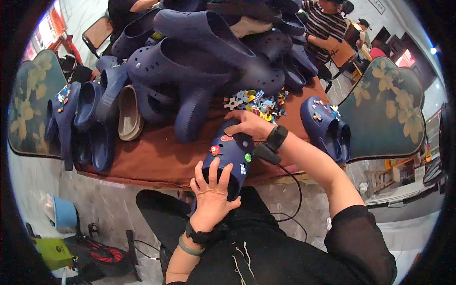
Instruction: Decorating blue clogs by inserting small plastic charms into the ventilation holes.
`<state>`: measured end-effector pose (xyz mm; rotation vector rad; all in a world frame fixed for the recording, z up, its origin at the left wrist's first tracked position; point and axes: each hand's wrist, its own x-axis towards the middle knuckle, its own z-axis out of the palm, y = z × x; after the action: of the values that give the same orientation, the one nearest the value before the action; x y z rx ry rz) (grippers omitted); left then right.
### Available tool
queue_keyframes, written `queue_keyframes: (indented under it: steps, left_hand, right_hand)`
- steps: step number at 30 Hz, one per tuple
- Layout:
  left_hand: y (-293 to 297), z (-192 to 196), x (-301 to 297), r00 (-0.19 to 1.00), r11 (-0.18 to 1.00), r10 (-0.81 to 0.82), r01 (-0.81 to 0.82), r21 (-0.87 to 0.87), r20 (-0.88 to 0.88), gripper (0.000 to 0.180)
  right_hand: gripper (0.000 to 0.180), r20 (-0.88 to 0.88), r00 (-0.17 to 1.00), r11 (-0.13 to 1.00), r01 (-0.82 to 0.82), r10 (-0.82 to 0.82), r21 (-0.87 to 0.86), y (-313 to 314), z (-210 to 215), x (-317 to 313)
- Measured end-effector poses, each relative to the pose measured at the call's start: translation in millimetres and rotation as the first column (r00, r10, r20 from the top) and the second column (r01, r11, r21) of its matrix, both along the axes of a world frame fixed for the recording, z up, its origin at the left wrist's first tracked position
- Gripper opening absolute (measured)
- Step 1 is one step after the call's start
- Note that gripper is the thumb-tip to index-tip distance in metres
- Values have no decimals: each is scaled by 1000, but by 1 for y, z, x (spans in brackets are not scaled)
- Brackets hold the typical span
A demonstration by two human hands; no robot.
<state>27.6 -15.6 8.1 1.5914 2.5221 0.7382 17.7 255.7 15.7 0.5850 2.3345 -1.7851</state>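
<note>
**Both hands on one navy clog at the table edge**

So we're looking down at a navy clog (232,154) lying at the near edge of the brown tabletop (152,159), toe pointing away from us. We're gripping its heel end with the left hand (212,192), fingers curled over the rim of the opening and thumb sitting on the upper. The right hand (249,124) is resting on the toe end, fingers bent down and pressing against the front; we can't tell if anything small is pinched under them.

The clog is already wearing a few charms: a red one (216,150) on the left side, a green round one (248,157) on the right.

Just beyond the right hand, a scatter of colourful charms (256,102) is lying on the table. Behind that, a big heap of navy clogs (204,52) is piling up. To the right, a decorated pair of clogs (327,126) is sitting near the table's corner. A beige clog (129,116) is lying on the left, among more navy ones.
</note>
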Motion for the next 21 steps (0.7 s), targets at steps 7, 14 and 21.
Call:
queue_keyframes:
  steps: [7, 14, 21]
  left_hand:
    - [-3, -6, 0, 1000, 999, 12, -11, 46, -15, 105]
    - [-1, -3, 1, 1000, 999, 8, -8, 45, -5, 105]
    - [-2, 2, 1, 1000, 1000, 16, -16, -15, -6, 104]
  right_hand:
    - [73, -30, 989, 990, -143, 143, -12, 9, 3, 4]
    - [68, -21, 999, 995, 42, -41, 87, -3, 6, 7]
    - [32, -301, 875, 921, 389, -380, -32, 40, -6, 62]
